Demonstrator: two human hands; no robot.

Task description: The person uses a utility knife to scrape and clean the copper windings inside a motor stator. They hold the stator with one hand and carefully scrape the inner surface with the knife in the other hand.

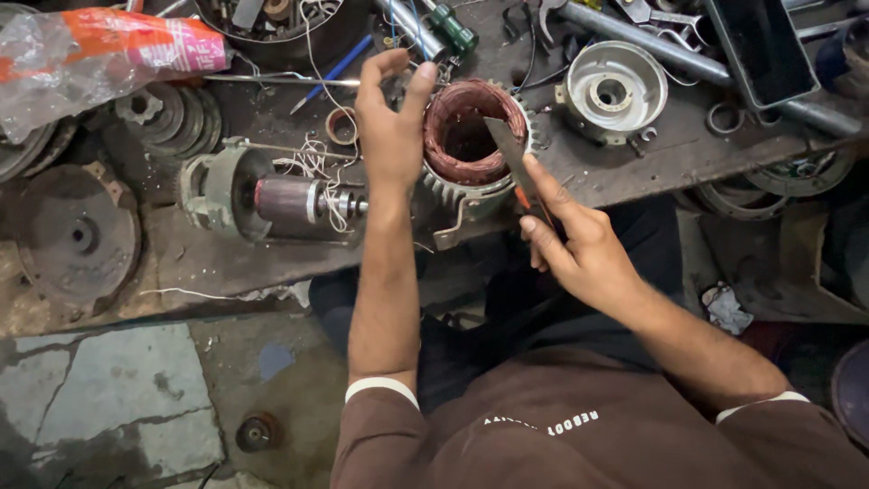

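Motor stator [472,145] on our bench edge, copper windings facing up.

Our left hand [391,136] steadies its rim, fingers loosely spread with nothing gripped, so it doesn't roll. Our right hand [570,244] pinches a flat metal blade [509,149], tip resting on the windings. The rotor [290,204] lies just left.

This is a motor repair workshop. A grimy workbench [634,172] fills the upper half of the frame, strewn with parts: a stator [471,145] wound with copper wire at centre, a rotor [290,201] on its shaft to the left, an end bell [611,91] at upper right, worn discs [77,235] at the far left. Wrenches [652,18], a pipe [670,50] and loose wire [312,158] lie along the top edge. The floor [118,398] at lower left is cracked, stained stone.
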